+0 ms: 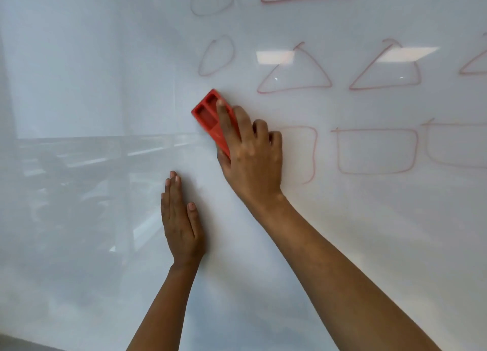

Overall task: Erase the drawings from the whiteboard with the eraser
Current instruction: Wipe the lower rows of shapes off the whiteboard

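Fingers [226, 121] of right hand [253, 161]: curled over the red eraser [206, 115], gripping it flat against the whiteboard [92, 74]. Left hand [180, 220]: below the eraser, fingers straight, palm flat on whiteboard. Red drawings [376, 152]: right of and above the eraser.

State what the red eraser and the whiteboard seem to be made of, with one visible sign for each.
Eraser: probably hard moulded plastic, matte red; its back has crisp rectangular recesses. Whiteboard: glossy white, possibly glass or coated steel; it mirrors ceiling lights.
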A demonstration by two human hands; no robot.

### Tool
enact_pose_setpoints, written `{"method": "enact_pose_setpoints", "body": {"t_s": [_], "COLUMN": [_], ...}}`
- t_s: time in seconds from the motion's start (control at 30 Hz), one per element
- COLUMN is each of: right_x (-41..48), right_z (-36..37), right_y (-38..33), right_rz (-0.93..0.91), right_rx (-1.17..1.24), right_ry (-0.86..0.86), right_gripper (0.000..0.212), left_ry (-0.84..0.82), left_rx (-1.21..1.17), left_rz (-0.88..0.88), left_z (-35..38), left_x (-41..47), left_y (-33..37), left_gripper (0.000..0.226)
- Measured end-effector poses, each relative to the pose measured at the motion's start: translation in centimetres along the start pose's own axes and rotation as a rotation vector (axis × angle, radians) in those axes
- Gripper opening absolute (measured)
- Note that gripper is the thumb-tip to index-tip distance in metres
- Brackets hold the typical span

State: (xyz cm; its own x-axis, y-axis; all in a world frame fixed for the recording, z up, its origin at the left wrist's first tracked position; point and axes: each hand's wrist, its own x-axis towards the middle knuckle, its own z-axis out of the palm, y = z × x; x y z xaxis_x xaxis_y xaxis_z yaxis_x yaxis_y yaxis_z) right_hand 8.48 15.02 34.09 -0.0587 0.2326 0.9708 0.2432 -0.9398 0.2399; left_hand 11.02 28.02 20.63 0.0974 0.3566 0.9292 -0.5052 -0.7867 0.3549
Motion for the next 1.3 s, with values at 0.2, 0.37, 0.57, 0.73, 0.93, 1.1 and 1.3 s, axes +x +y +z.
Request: {"method": "enact_pose_setpoints", "body": {"t_s": [0.2, 0.37, 0.57, 0.73, 0.93, 1.1, 1.3], "right_x": [-1.2, -3.3, 1.3, -0.2, -5.7, -11.6, -12.3], "right_z": [0.0, -0.5, -0.7, 0.1, 0.5, -0.4, -0.8], "right_y": [-1.7, 0.6, 1.2, -2.0, -3.7, -2.9, 0.3], "right_rz": [-0.179, -0.389, 0.007, -0.180, -0.517, -0.731, -0.662], "right_rx": [-0.034, 0.013, -0.005, 0.021, 0.053, 0.194, 0.172], "right_ry": [-0.075, -0.090, -0.067, -0.120, -0.186, -0.324, -0.218], "right_gripper": [0.064, 0.061, 0.069, 0.069, 0.061, 0.041, 0.045], "left_ry": [-0.009, -0.017, -0.018, 0.021, 0.240, 0.100, -0.019], "left_rx": [0.038, 0.034, 0.042, -0.234, -0.457, -0.374, -0.274], "left_rz": [0.019, 0.005, 0.006, -0.094, -0.091, 0.030, 0.002], "left_z": [-0.1, 0.0, 0.0, -0.7, -2.1, -3.0, -2.7], "left_x": [0.1, -0.2, 0.1, -0.2, 1.1, 2.2, 1.3], "left_y": [-0.1, 0.1, 0.3, 0.8, 3.4, 5.0, 4.8], "left_gripper": [0.051, 0.051, 0.052, 0.053, 0.051, 0.048, 0.049]}}
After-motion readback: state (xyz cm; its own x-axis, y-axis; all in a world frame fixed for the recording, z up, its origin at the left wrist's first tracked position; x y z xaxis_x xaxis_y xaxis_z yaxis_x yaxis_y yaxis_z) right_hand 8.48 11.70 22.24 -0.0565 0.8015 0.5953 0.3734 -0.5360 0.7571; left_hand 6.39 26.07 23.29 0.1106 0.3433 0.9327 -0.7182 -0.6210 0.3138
